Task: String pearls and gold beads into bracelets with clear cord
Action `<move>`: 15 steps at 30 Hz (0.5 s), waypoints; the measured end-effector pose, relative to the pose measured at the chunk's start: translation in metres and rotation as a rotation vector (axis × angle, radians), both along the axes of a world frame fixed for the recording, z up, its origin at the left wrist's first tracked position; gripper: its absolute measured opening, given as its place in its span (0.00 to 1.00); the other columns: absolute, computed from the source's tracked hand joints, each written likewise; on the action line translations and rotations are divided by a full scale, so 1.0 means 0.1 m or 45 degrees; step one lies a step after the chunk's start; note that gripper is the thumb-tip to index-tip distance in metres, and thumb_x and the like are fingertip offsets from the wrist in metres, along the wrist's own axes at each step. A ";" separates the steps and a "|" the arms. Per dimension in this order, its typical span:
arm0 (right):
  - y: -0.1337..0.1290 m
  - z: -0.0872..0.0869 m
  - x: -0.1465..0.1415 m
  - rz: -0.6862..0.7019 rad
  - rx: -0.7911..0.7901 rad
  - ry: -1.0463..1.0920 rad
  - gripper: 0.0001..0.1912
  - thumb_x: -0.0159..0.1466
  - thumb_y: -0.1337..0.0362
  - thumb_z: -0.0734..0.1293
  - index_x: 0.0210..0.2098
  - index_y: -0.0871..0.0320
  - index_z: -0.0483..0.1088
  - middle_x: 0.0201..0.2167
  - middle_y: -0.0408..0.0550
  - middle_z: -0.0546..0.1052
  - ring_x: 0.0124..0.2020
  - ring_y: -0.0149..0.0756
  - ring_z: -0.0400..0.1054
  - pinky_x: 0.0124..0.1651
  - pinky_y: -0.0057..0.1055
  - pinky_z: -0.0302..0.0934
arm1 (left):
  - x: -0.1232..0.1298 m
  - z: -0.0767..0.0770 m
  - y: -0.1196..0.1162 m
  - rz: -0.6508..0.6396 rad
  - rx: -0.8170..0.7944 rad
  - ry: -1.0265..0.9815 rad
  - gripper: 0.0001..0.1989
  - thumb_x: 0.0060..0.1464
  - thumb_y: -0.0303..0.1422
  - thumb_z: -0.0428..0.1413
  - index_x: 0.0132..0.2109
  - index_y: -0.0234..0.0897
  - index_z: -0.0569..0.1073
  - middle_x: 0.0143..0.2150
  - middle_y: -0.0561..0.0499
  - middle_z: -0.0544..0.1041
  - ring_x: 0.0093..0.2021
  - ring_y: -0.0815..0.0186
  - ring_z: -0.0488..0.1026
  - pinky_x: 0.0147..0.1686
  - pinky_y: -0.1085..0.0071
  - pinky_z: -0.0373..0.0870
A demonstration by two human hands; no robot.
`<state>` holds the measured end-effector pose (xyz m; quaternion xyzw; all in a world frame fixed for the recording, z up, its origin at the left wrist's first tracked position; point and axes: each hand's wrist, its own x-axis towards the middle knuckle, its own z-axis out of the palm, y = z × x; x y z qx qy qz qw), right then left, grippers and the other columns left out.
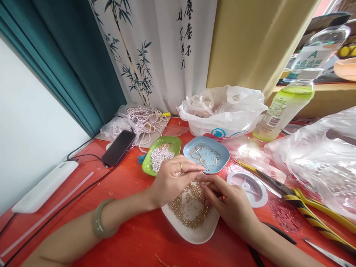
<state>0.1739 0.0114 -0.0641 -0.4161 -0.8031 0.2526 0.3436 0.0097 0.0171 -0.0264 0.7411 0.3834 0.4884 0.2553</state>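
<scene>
My left hand [171,181], with a ring and a bracelet on its arm, is closed in a pinch above a white dish [194,238]. Facing it, my right hand [229,198] has its thumb and fingers pressed together, and its fingertips are close to the left ones. Whatever sits between the fingertips is too small to name. Gold beads [196,222] lie in the white dish below both hands. Just beyond is a green dish [146,168] with pearly beads [161,158], partly behind my left hand. Beside it a blue dish [224,148] holds thin metal pins [205,155].
Pliers [289,191] with yellow-black handles, a white spool [261,196] and a scissor-like blade [328,254] lie at right. Plastic bags [222,124] and a bottle [283,111] stand behind. A phone [119,147], bead strands [144,120], a cable and a white power strip [46,187] are left.
</scene>
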 end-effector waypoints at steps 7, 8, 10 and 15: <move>-0.01 -0.01 0.00 -0.006 0.090 -0.030 0.10 0.60 0.66 0.56 0.35 0.60 0.67 0.13 0.39 0.68 0.13 0.27 0.60 0.18 0.23 0.55 | -0.02 0.01 0.00 -0.009 0.156 0.216 0.09 0.50 0.24 0.53 0.39 0.33 0.76 0.31 0.47 0.77 0.33 0.66 0.70 0.35 0.67 0.68; -0.01 -0.01 0.00 -0.005 0.080 -0.021 0.10 0.60 0.66 0.56 0.35 0.60 0.67 0.14 0.39 0.68 0.14 0.27 0.61 0.18 0.23 0.56 | -0.03 0.01 0.01 -0.003 0.124 0.211 0.09 0.50 0.25 0.53 0.39 0.33 0.76 0.32 0.47 0.77 0.33 0.66 0.71 0.36 0.67 0.68; -0.01 -0.01 -0.01 -0.009 0.048 0.003 0.09 0.60 0.65 0.56 0.34 0.60 0.66 0.14 0.39 0.69 0.14 0.27 0.61 0.18 0.23 0.57 | -0.03 0.01 0.01 0.014 0.029 0.184 0.09 0.51 0.26 0.54 0.39 0.34 0.75 0.33 0.47 0.78 0.35 0.66 0.71 0.37 0.67 0.69; -0.01 0.02 -0.01 -0.031 -0.102 0.065 0.08 0.60 0.64 0.56 0.34 0.59 0.65 0.15 0.40 0.70 0.16 0.28 0.64 0.20 0.24 0.59 | -0.03 0.01 0.04 0.029 -0.130 0.126 0.09 0.50 0.29 0.55 0.40 0.38 0.75 0.36 0.49 0.78 0.37 0.66 0.72 0.40 0.67 0.69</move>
